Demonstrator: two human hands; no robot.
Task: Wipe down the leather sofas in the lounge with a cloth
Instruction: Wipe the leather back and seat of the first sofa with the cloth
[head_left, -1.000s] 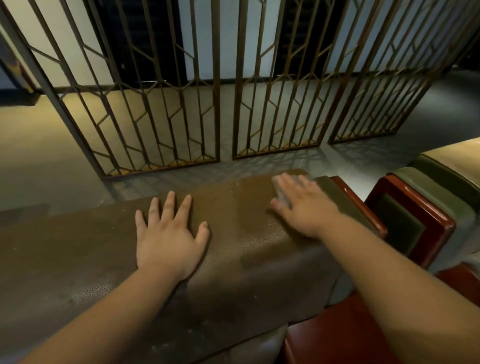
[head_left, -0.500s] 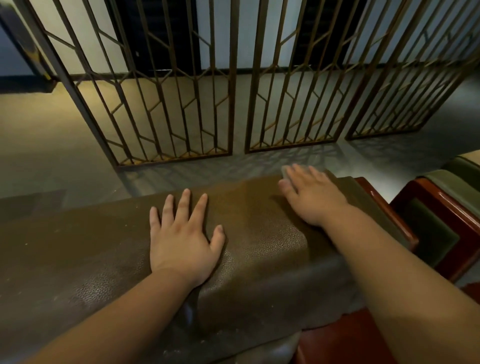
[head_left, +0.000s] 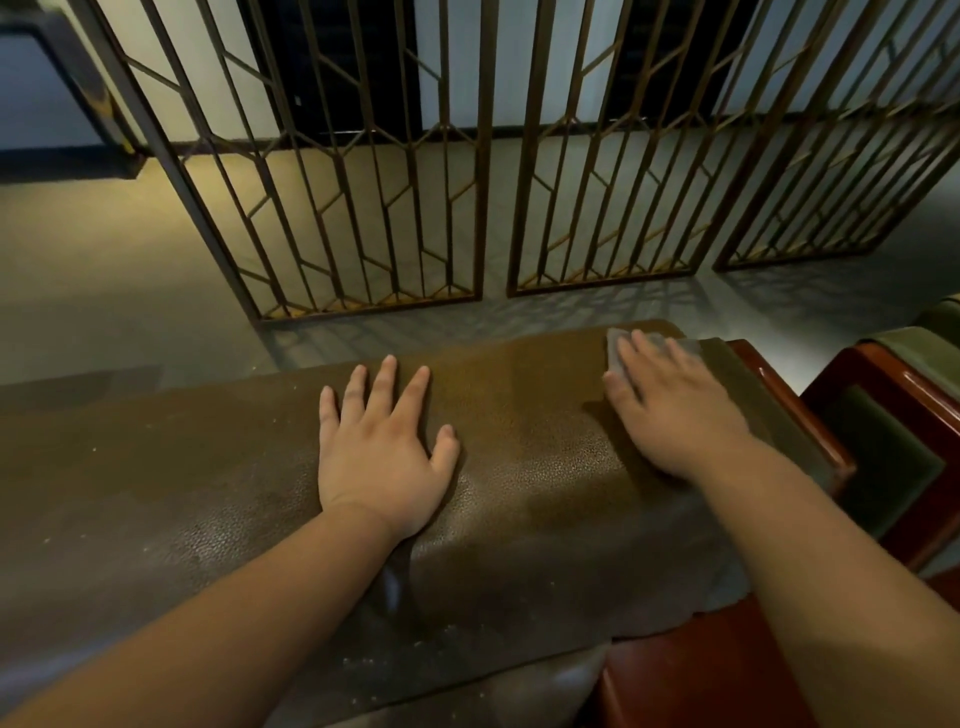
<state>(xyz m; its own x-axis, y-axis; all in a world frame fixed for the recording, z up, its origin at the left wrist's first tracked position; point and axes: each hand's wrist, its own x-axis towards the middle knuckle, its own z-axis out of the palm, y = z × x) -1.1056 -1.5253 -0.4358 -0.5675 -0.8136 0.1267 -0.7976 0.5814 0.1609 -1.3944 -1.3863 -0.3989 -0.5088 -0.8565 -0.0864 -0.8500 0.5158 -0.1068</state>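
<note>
The top of a brown leather sofa back (head_left: 519, 467) runs across the view in front of me. My left hand (head_left: 382, 452) lies flat on it near the middle, fingers spread and straight. My right hand (head_left: 675, 405) presses flat on a small grey cloth (head_left: 621, 345) at the far right end of the sofa back. Only the cloth's far edge shows beyond my fingertips. A darker, damp-looking band of leather lies between my hands.
A red-brown wooden armrest (head_left: 795, 410) ends the sofa on the right, with a second green-cushioned sofa (head_left: 914, 358) beyond it. Metal lattice screens (head_left: 374, 208) stand on the grey floor behind the sofa back. Pale specks dot the leather at left and below.
My right hand has slid the cloth toward the far right end of the sofa back. My view has shifted left, so both hands sit further right in it. The left hand stays planted.
</note>
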